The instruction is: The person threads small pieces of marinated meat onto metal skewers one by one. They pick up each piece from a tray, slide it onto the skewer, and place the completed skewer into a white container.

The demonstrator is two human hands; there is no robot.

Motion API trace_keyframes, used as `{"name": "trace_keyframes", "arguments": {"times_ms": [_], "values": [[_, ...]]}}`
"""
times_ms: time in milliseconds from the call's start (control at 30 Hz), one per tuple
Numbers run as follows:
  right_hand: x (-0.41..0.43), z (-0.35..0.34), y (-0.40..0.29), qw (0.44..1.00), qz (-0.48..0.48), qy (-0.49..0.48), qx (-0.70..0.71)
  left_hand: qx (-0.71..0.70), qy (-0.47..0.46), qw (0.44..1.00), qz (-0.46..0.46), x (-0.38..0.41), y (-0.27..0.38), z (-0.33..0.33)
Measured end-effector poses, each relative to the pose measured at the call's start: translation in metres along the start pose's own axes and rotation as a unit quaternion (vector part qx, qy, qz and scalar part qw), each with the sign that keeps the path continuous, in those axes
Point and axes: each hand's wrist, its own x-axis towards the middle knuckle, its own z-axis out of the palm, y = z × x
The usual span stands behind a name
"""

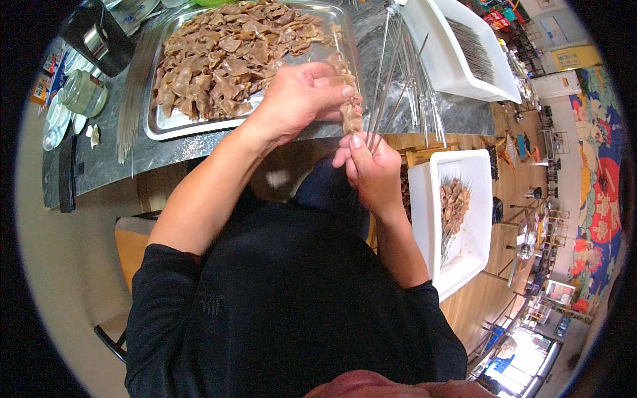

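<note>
My left hand (303,94) pinches brownish meat pieces (352,122) threaded along a thin metal skewer, over the right rim of a steel tray (199,130). Below it, my right hand (373,164) grips the lower end of that skewer together with several bare metal skewers (383,94), which fan upward from the fist. A large heap of flat, brown meat pieces (224,54) covers most of the tray. My left fingers partly hide the threaded pieces.
Loose skewers (429,104) lie on the grey marbled table (179,159), right of the tray. A white bin (423,54) holds many bare skewers. Lower right, another white bin (470,253) contains loaded meat skewers (454,204). A glass jar (84,93) and black container (97,40) stand at left.
</note>
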Motion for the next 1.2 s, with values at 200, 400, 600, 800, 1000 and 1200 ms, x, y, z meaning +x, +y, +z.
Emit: {"name": "trace_keyframes", "arguments": {"times_ms": [200, 400, 600, 800, 1000, 1200], "values": [[-0.027, -0.025, -0.013, 1.0, 0.015, 0.006, -0.019, -0.024, 0.07, 0.997, 0.02, -0.005, 0.007, 0.016], [-0.115, -0.118, -0.044, 0.968, 0.046, 0.224, -0.105, 0.564, 0.129, 0.809, 0.103, -0.011, 0.047, -0.02], [-0.185, -0.25, -0.012, 0.912, 0.071, 0.348, -0.205, 0.771, 0.161, 0.594, 0.165, 0.045, 0.072, -0.045], [-0.206, -0.297, 0.033, 0.878, 0.184, 0.386, -0.216, 0.796, 0.09, 0.58, 0.151, 0.075, 0.046, -0.047], [-0.23, -0.355, 0.076, 0.742, 0.15, 0.383, -0.53, 0.762, 0.055, 0.629, 0.143, 0.066, 0.054, -0.065], [-0.161, -0.199, -0.049, 0.931, 0.031, 0.289, -0.22, 0.465, 0.115, 0.878, 0.016, 0.041, 0.083, -0.044]]}}
